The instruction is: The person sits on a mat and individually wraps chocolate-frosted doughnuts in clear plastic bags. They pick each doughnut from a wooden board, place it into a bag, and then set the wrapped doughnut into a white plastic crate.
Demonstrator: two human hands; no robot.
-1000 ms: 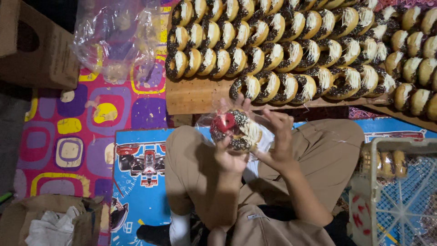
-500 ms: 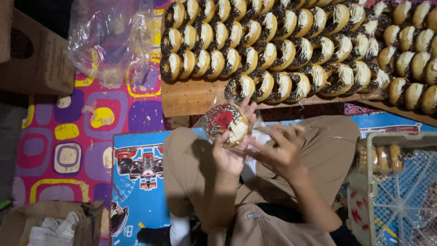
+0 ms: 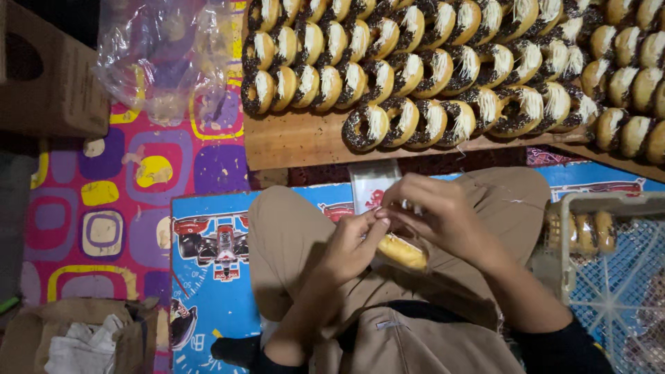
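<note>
Rows of chocolate-glazed ring doughnuts [image 3: 443, 62] lean on a long wooden board [image 3: 298, 142]; a crumpled clear plastic bag [image 3: 163, 55] lies at its left end, a white plastic crate [image 3: 609, 208] to the right. Over the lap, left hand [image 3: 350, 246] and right hand [image 3: 440, 215] meet, fingers pinched on a clear wrapper [image 3: 370, 187] around a golden doughnut [image 3: 402, 251], mostly hidden beneath them.

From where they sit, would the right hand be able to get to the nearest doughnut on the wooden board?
Probably yes. The right hand sits just below the nearest doughnut on the board, with nothing between, but both hands are busy with a wrapped doughnut.
</note>
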